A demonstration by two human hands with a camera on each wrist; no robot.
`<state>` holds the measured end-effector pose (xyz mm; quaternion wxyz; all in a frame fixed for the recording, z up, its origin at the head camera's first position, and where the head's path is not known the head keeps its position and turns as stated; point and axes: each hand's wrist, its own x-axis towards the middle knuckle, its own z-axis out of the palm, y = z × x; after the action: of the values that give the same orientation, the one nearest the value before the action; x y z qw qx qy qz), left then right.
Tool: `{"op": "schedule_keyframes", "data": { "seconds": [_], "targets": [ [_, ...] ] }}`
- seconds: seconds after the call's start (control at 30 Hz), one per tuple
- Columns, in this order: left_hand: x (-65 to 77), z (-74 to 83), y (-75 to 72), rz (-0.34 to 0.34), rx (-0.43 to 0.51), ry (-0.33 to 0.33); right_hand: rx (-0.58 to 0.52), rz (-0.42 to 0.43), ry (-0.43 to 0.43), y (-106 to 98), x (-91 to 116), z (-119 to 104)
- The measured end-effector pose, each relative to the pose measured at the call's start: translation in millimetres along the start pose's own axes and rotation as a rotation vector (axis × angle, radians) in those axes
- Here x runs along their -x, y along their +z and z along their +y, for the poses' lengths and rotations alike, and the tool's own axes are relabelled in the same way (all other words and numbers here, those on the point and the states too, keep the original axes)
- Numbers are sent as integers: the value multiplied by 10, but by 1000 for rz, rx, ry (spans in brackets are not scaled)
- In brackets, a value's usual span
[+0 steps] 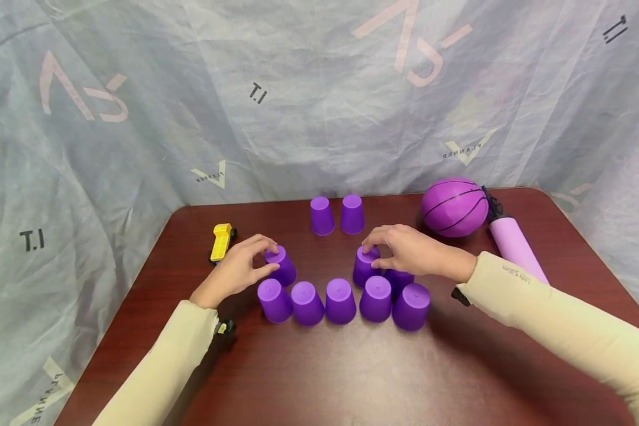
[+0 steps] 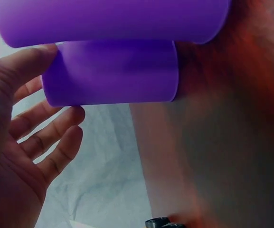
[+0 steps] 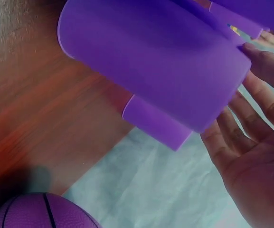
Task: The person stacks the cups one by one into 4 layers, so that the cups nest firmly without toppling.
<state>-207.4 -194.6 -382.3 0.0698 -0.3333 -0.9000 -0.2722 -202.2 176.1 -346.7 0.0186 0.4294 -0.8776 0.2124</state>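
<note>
Upside-down purple cups stand on the table, several of them in a near row. Behind that row's left end, my left hand point(image 1: 236, 269) pinches the top of a purple cup point(image 1: 283, 269). In the left wrist view, the thumb lies at one edge of this cup's base and fingertips at the other; a nearer cup point(image 2: 113, 21) partly overlaps it. My right hand point(image 1: 407, 248) holds another purple cup point(image 1: 365, 275) by its top, behind the row's right side. Under this hand stands a shaded purple cup point(image 1: 400, 279), partly hidden by the near row.
Two more purple cups point(image 1: 322, 217) stand at the table's far edge. A purple basketball point(image 1: 454, 207) and a pink cylinder point(image 1: 516, 245) lie at the back right. Left of the left hand is a yellow toy truck point(image 1: 221, 244). A grey cloth point(image 1: 309, 118) hangs behind the table.
</note>
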Motion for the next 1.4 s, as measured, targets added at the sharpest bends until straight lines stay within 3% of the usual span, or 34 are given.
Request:
{"op": "schedule_keyframes", "data": {
  "seconds": [0.27,0.53,0.7,0.97,1.4],
  "targets": [
    [-368,-119,-85,44,-39,-12,26,99,11,-290,-71,205],
    [-771,-279,-34,0,-106,-62,79,131,182,-377,-240,496],
    [-948,-343,12,-15,-135,-103,74,128,237,-328,-328,607],
    [-1068,-430,42,-34,-136,-132,81,116,317,-234,-425,749],
    [-1137,-494,52,-53,-148,-133,64,116,360,-190,-437,867]
  ]
}}
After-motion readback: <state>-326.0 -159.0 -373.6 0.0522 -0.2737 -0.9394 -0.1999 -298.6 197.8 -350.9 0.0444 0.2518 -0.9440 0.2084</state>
